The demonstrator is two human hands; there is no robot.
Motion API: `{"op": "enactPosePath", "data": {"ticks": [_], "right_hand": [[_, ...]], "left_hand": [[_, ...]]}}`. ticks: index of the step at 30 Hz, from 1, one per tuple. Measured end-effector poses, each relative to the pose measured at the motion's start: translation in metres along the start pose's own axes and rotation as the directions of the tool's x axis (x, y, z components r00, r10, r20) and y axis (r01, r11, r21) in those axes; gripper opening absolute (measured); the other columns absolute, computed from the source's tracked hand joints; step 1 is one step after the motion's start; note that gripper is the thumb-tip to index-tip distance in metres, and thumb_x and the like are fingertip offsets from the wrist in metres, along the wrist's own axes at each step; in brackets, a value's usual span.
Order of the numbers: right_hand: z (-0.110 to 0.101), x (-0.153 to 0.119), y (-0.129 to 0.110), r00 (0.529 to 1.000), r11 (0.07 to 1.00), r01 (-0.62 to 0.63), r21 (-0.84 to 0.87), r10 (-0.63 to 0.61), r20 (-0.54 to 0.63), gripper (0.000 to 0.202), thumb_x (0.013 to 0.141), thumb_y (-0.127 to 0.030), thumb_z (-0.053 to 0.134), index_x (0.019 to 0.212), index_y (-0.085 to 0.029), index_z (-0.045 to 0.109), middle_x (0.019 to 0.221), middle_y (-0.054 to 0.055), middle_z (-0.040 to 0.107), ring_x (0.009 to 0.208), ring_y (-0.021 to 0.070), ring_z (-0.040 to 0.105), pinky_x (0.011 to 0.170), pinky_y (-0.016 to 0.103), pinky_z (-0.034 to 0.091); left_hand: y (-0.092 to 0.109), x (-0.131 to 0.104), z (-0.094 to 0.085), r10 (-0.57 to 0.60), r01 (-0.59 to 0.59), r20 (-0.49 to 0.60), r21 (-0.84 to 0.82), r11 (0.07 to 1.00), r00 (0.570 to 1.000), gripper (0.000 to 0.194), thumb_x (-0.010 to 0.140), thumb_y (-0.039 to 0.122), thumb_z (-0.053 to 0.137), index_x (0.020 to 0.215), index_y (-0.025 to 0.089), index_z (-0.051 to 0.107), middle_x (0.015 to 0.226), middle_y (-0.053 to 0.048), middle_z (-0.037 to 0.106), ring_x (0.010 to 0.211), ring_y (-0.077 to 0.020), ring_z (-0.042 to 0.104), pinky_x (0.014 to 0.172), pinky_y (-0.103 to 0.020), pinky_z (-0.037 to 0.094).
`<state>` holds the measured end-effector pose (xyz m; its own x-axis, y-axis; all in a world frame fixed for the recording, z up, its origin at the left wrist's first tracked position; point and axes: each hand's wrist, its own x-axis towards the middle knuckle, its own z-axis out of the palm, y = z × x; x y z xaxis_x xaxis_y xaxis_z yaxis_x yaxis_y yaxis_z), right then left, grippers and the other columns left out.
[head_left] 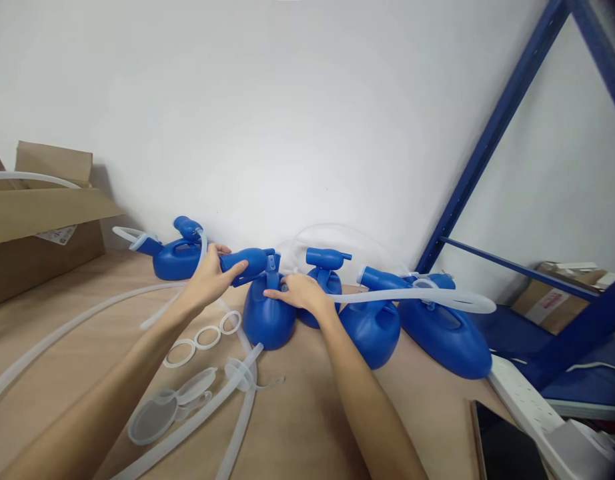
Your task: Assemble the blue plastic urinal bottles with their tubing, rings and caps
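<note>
A blue plastic bottle (269,320) stands upright at the middle of the table. My left hand (212,270) is wrapped round a blue tubular piece (252,261) at the bottle's upper left. My right hand (298,293) grips the bottle near its neck, with the fingertips partly hidden. Left of the bottle lie three white rings (207,337), and below them a clear lid piece (153,419). A translucent tube (207,413) with a clear cap (240,375) on it runs down toward the front edge.
Several more blue bottles stand near the wall, one at the left (175,263) and others at the right (371,337). A cardboard box (42,247) is at the far left. At the right are a phone (507,443), a power strip (525,400) and a blue shelf frame (492,133).
</note>
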<state>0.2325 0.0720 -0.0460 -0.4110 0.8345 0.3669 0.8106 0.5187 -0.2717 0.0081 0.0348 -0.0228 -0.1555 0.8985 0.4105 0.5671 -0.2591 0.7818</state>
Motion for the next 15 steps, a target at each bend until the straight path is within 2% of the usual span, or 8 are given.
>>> {"op": "enactPosePath", "data": {"ticks": [3, 6, 9, 12, 15], "right_hand": [[0.007, -0.002, -0.005, 0.991, 0.999, -0.050, 0.014, 0.048, 0.124, 0.050, 0.087, -0.068, 0.067, 0.081, -0.019, 0.076, 0.087, 0.014, 0.078, 0.084, 0.0309, 0.073, 0.077, 0.038, 0.053], [0.007, -0.009, -0.006, 0.991, 0.999, -0.025, 0.044, 0.018, 0.136, 0.044, 0.089, -0.062, 0.069, 0.083, -0.019, 0.075, 0.105, 0.015, 0.077, 0.102, 0.0339, 0.071, 0.094, 0.046, 0.050], [0.008, -0.018, -0.003, 0.992, 0.988, 0.030, 0.150, -0.048, 0.118, 0.036, 0.091, -0.055, 0.070, 0.082, -0.021, 0.075, 0.117, 0.010, 0.074, 0.115, 0.0325, 0.065, 0.106, 0.051, 0.042], [0.010, -0.024, 0.000, 0.991, 0.970, 0.029, 0.243, -0.060, 0.119, 0.034, 0.093, -0.052, 0.069, 0.080, -0.020, 0.075, 0.097, 0.007, 0.075, 0.103, 0.0281, 0.067, 0.101, 0.046, 0.044], [0.012, -0.027, 0.001, 0.988, 0.933, 0.056, 0.356, -0.102, 0.112, 0.032, 0.093, -0.043, 0.071, 0.074, -0.018, 0.071, 0.080, 0.002, 0.072, 0.085, 0.0215, 0.066, 0.085, 0.034, 0.048]], "left_hand": [[-0.013, -0.003, 0.019, -0.049, 0.063, 0.120, -0.116, 0.991, 0.992, 0.053, 0.080, 0.056, 0.066, 0.114, 0.021, 0.046, 0.108, -0.007, 0.060, 0.091, -0.0226, 0.063, 0.081, -0.038, 0.056], [-0.017, -0.008, 0.030, -0.068, 0.112, 0.198, -0.222, 0.969, 0.978, 0.055, 0.085, 0.058, 0.063, 0.121, 0.022, 0.043, 0.111, -0.007, 0.059, 0.092, -0.0208, 0.062, 0.080, -0.036, 0.057], [-0.013, -0.010, 0.039, 0.003, 0.051, 0.224, -0.236, 0.970, 0.975, 0.057, 0.087, 0.061, 0.061, 0.126, 0.024, 0.042, 0.119, -0.007, 0.060, 0.096, -0.0204, 0.064, 0.086, -0.035, 0.055], [-0.006, -0.005, 0.044, 0.017, 0.047, 0.243, -0.254, 0.966, 0.970, 0.060, 0.088, 0.067, 0.054, 0.128, 0.024, 0.043, 0.125, -0.009, 0.063, 0.105, -0.0223, 0.065, 0.090, -0.035, 0.055], [-0.006, 0.012, 0.039, 0.028, 0.105, 0.373, -0.332, 0.937, 0.927, 0.072, 0.091, 0.078, 0.030, 0.131, 0.021, 0.050, 0.125, -0.013, 0.067, 0.113, -0.0257, 0.066, 0.090, -0.036, 0.056]]}}
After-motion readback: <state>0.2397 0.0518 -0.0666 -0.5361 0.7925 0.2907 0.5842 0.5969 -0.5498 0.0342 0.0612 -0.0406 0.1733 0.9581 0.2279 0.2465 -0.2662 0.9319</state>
